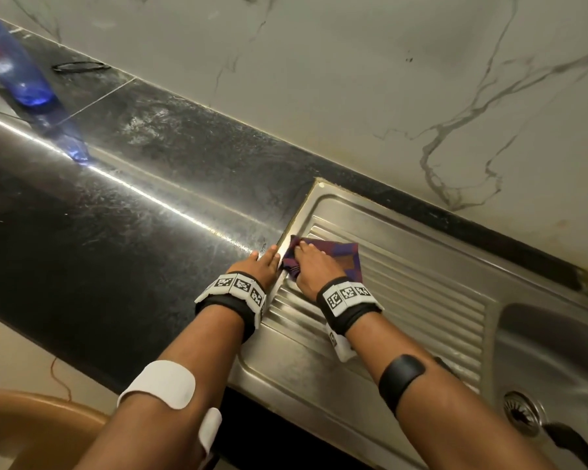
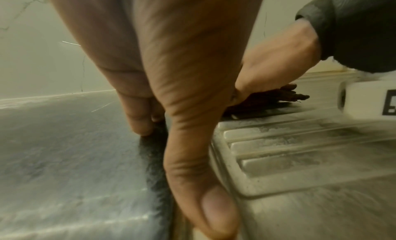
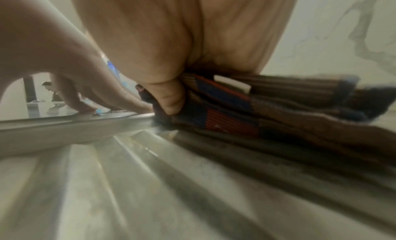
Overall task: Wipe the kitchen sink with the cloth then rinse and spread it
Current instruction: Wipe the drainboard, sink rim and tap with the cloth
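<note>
A folded purple, red and blue checked cloth [image 1: 340, 257] [image 3: 278, 111] [image 2: 268, 101] lies at the left end of the steel sink's ribbed drainboard [image 1: 421, 293] [image 3: 128, 184] [image 2: 289, 150]. My right hand [image 1: 311, 266] [image 3: 182, 32] [image 2: 274, 60] lies on top of it, palm down. Its thumb is dug into the bunched left edge. My left hand [image 1: 260, 266] [image 2: 171, 74] [image 3: 64, 60] sits just left of the cloth, straight fingers resting on the black countertop [image 1: 116, 215] at the sink's rim. It holds nothing.
The sink basin [image 1: 550, 361] with its drain [image 1: 521, 410] lies to the right of the drainboard. A blue bottle [image 1: 17, 69] and a black loop [image 1: 80, 66] sit at the far left of the counter. A marble wall [image 1: 387, 79] runs behind. A brown rounded object [image 1: 31, 429] is below the counter.
</note>
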A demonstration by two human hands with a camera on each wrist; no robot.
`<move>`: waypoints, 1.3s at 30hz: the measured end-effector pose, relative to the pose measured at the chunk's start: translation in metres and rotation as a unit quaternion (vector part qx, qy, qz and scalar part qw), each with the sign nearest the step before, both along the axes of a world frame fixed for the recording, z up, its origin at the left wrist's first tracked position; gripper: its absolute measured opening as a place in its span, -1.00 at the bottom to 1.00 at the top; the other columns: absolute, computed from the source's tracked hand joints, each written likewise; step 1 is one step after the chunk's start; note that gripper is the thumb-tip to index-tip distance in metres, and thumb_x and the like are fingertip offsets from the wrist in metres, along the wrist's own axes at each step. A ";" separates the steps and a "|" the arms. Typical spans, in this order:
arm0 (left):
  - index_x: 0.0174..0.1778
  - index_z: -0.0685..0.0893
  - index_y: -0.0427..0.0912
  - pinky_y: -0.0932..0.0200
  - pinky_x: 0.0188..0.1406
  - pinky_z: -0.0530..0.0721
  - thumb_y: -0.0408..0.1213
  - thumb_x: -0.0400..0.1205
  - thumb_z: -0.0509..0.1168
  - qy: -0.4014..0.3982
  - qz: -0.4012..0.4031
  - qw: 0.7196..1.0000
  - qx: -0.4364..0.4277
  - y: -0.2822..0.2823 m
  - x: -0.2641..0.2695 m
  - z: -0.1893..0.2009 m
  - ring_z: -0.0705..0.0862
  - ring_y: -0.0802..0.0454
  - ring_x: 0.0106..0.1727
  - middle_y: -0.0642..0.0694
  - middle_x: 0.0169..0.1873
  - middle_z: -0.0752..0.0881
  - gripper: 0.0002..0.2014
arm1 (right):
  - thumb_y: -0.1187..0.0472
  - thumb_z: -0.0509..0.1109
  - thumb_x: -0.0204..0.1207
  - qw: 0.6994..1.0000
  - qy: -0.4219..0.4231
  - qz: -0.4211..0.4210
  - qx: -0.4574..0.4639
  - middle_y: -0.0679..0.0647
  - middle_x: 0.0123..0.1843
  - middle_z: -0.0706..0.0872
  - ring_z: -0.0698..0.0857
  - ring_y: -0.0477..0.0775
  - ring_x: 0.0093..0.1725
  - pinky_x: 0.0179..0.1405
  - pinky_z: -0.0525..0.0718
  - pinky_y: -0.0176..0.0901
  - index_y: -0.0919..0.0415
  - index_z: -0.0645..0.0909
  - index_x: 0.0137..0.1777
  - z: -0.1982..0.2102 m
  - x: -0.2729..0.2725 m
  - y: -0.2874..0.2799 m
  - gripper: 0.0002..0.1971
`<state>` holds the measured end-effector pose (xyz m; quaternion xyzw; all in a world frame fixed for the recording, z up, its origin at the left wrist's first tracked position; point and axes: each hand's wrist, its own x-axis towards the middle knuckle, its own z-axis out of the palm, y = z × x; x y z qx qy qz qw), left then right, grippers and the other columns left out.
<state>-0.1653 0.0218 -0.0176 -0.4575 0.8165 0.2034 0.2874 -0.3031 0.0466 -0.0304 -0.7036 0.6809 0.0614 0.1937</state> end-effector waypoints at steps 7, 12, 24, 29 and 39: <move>0.69 -0.19 -0.17 -0.26 0.58 0.22 -0.59 0.65 0.02 -0.004 0.001 1.000 0.003 0.001 0.000 0.001 -0.10 -0.16 0.70 -0.02 0.67 -0.29 -0.26 | 0.32 0.18 0.58 0.993 -0.039 -0.108 0.001 0.10 0.66 0.28 0.32 0.09 0.60 0.56 0.18 -0.22 0.22 0.28 0.61 0.005 -0.074 0.063 -0.44; 0.69 -0.18 -0.18 -0.21 0.62 0.15 -0.54 0.70 -0.08 -0.010 -0.012 1.000 0.009 -0.002 0.001 -0.002 -0.08 -0.18 0.69 -0.05 0.68 -0.25 -0.35 | 0.35 0.17 0.57 0.963 -0.001 -0.268 0.020 0.06 0.69 0.18 0.24 0.04 0.65 0.58 0.06 -0.26 0.17 0.24 0.64 0.001 -0.159 0.146 -0.40; 0.68 -0.17 -0.26 -0.21 0.53 0.36 -0.56 0.59 0.25 -0.041 -0.083 0.994 -0.060 -0.004 -0.002 -0.012 0.06 -0.28 0.67 -0.13 0.68 -0.24 -0.14 | 0.33 0.08 0.61 0.928 0.044 -0.364 0.058 0.17 0.73 -0.03 0.02 0.16 0.70 0.65 0.10 -0.03 0.26 0.06 0.68 0.003 -0.192 0.145 -0.38; 0.68 -0.14 -0.26 -0.21 0.53 0.35 -0.56 0.64 0.16 -0.030 -0.072 0.996 -0.050 -0.002 -0.003 -0.008 0.06 -0.29 0.66 -0.13 0.68 -0.23 -0.23 | 0.36 0.09 0.60 0.974 0.005 -0.218 0.068 0.13 0.73 -0.15 -0.09 0.15 0.71 0.66 -0.04 0.01 0.24 -0.07 0.70 0.001 -0.121 0.083 -0.32; 0.69 -0.15 -0.21 -0.23 0.48 0.37 -0.59 0.69 -0.06 0.002 -0.028 0.999 -0.035 -0.002 -0.001 -0.011 -0.08 -0.23 0.69 -0.04 0.68 -0.26 -0.34 | 0.24 0.16 0.59 0.996 0.005 -0.082 0.020 0.19 0.63 0.24 0.26 0.21 0.59 0.58 0.25 0.10 0.29 0.18 0.61 -0.003 -0.046 -0.056 -0.42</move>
